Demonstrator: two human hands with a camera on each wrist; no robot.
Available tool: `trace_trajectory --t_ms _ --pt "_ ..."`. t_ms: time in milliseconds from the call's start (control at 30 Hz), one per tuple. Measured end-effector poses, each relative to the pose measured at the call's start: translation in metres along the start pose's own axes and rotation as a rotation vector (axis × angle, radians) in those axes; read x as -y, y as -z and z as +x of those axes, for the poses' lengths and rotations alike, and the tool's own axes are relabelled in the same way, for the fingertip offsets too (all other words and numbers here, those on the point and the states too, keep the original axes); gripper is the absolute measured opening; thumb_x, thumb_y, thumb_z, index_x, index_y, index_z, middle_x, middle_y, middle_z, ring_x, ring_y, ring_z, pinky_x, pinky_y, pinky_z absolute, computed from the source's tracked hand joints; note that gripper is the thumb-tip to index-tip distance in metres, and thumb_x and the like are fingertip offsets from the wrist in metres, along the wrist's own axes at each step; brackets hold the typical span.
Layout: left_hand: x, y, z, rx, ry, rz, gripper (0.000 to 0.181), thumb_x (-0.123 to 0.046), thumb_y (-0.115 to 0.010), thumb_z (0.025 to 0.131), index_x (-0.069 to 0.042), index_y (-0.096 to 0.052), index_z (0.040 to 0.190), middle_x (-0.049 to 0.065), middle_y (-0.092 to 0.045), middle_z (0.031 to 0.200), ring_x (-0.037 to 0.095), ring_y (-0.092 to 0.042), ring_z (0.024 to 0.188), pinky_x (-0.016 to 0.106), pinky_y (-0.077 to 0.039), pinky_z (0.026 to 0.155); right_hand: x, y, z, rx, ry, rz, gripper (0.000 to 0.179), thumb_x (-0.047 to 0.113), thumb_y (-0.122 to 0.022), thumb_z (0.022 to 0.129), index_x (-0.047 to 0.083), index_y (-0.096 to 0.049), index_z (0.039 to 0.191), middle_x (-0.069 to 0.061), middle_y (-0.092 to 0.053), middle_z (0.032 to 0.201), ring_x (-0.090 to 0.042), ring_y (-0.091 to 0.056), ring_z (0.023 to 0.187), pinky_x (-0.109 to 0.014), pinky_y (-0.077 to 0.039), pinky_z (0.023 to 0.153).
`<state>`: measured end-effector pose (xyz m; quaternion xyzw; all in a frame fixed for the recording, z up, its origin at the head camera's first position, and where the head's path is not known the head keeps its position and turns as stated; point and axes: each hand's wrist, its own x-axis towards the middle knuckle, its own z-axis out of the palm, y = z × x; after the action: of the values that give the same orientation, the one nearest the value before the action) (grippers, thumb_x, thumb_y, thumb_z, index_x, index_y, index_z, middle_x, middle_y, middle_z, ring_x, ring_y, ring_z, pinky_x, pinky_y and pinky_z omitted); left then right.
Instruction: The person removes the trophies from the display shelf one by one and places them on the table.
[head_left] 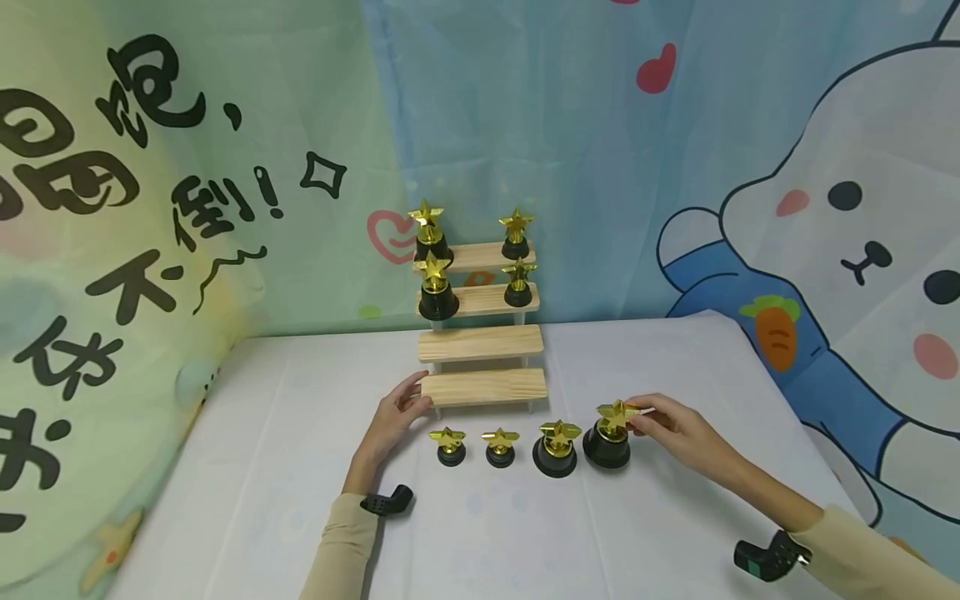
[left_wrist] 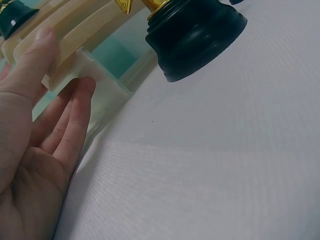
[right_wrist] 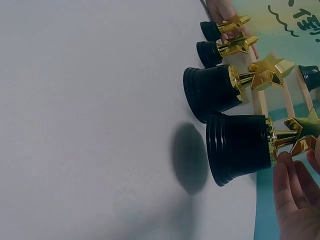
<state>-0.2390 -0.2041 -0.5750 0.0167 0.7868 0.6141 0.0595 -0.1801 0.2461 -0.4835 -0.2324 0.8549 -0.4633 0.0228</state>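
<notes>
My right hand (head_left: 678, 433) pinches the gold star of a large trophy (head_left: 607, 450) with a black base, at the right end of a front row. In the right wrist view its base stands apart from its shadow, slightly tilted. Beside it stand another large trophy (head_left: 555, 454) and two small trophies, one nearer (head_left: 500, 450) and one farther left (head_left: 450, 448). My left hand (head_left: 395, 421) grips the left end of the lowest plank of a wooden tiered stand (head_left: 483, 387); in the left wrist view the fingers lie by its clear side support (left_wrist: 102, 80).
Two large trophies stand on the left of the upper two tiers, top (head_left: 431, 242) and second (head_left: 438, 296). Two small ones stand on the right, top (head_left: 515, 242) and second (head_left: 518, 287). A white cloth (head_left: 277, 450) covers the table before a printed curtain (head_left: 585, 167).
</notes>
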Motion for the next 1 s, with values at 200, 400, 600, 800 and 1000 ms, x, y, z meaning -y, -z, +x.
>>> trace_trajectory --t_ms 200,400,600,800,1000 --pt "0.002 0.000 -0.001 0.001 0.005 -0.003 0.057 -0.041 -0.069 0.088 -0.030 -0.049 0.141 0.011 -0.061 0.131 0.021 -0.063 0.112 0.036 -0.051 0.096 -0.003 0.000 -0.005 0.016 -0.002 0.019 0.025 0.007 -0.054 0.098 0.000 -0.058 0.121 -0.018 -0.063 0.110 0.004 -0.064 0.090 -0.019 -0.056 0.077" --pt "-0.013 0.001 -0.008 0.029 0.028 -0.020 0.057 -0.033 -0.067 0.091 -0.024 -0.046 0.144 0.014 -0.059 0.134 0.022 -0.062 0.115 0.035 -0.050 0.098 -0.008 -0.001 -0.009 0.023 0.027 0.032 0.024 0.004 -0.054 0.097 -0.002 -0.058 0.121 -0.019 -0.064 0.108 0.001 -0.066 0.090 -0.022 -0.057 0.076" --pt "-0.027 0.002 -0.014 0.058 0.035 -0.035 0.058 -0.033 -0.067 0.091 -0.022 -0.046 0.145 0.015 -0.058 0.135 0.019 -0.062 0.115 0.031 -0.049 0.098 -0.013 -0.003 -0.014 0.035 0.019 0.052 0.024 0.005 -0.055 0.097 -0.001 -0.058 0.120 -0.020 -0.063 0.110 0.000 -0.066 0.092 -0.023 -0.057 0.077" --pt "-0.027 0.001 -0.014 0.048 0.031 -0.023 0.058 -0.033 -0.067 0.092 -0.022 -0.045 0.145 0.015 -0.058 0.135 0.020 -0.062 0.115 0.033 -0.050 0.098 -0.016 -0.005 -0.020 0.041 0.020 0.053 0.024 0.004 -0.056 0.096 -0.001 -0.059 0.119 -0.021 -0.063 0.110 0.004 -0.065 0.094 -0.019 -0.056 0.077" --pt "-0.028 0.001 -0.014 0.044 0.035 -0.016 0.058 -0.033 -0.067 0.092 -0.022 -0.046 0.145 0.014 -0.058 0.134 0.020 -0.062 0.115 0.033 -0.050 0.098 -0.018 -0.005 -0.024 0.040 -0.029 0.064 0.026 0.007 -0.057 0.097 -0.003 -0.058 0.121 -0.021 -0.063 0.110 0.001 -0.066 0.092 -0.021 -0.057 0.076"
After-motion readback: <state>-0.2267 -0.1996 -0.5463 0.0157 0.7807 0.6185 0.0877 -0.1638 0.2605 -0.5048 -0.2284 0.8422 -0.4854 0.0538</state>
